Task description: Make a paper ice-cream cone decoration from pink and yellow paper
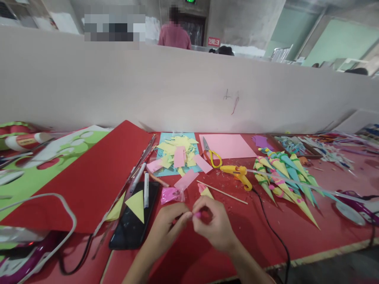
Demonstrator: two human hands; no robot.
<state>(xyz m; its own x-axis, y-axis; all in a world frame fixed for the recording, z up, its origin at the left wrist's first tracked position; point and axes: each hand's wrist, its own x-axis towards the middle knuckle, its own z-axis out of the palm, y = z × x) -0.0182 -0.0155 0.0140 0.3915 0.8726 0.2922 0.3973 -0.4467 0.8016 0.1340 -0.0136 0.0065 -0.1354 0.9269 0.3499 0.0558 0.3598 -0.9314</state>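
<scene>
A small bright pink lump shows between the thumb and forefinger of my right hand, which is closed in a pinch. My left hand meets it at the fingertips, its thumb and forefinger pressed together; what they hold is hidden. Just beyond the hands lies a small yellow paper cone with pink at one end. Left of it rests a clear bag with bright pink material. A thin wooden stick lies behind the right hand.
A yellow hot glue gun, yellow-handled scissors and a pile of paper pieces lie behind. Decorated paper cones are heaped right. A black phone lies left, bearing a marker. The glue gun's cord crosses the red table.
</scene>
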